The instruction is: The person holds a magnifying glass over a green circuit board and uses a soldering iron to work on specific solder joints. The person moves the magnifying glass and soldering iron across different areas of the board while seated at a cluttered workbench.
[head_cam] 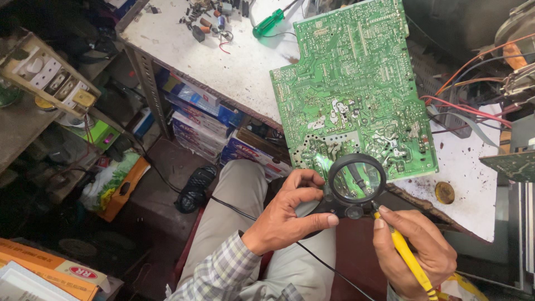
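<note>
A large green circuit board [356,83], solder side up, lies on the white worktable [245,67] and juts over its near edge. My left hand [287,217] grips a black round magnifying glass [356,183] by its base and holds it over the board's near edge. My right hand [415,251] holds a yellow-handled tool [409,259], like a soldering iron, pointed up toward the magnifier. A thin black cord [329,267] runs across my lap.
A green-handled screwdriver [268,22] and several small loose parts [209,19] lie at the table's far side. Red and orange wires [468,108] lead to equipment at the right. A round brown tin [444,193] sits near the table edge. Boxes [206,120] are stacked under the table.
</note>
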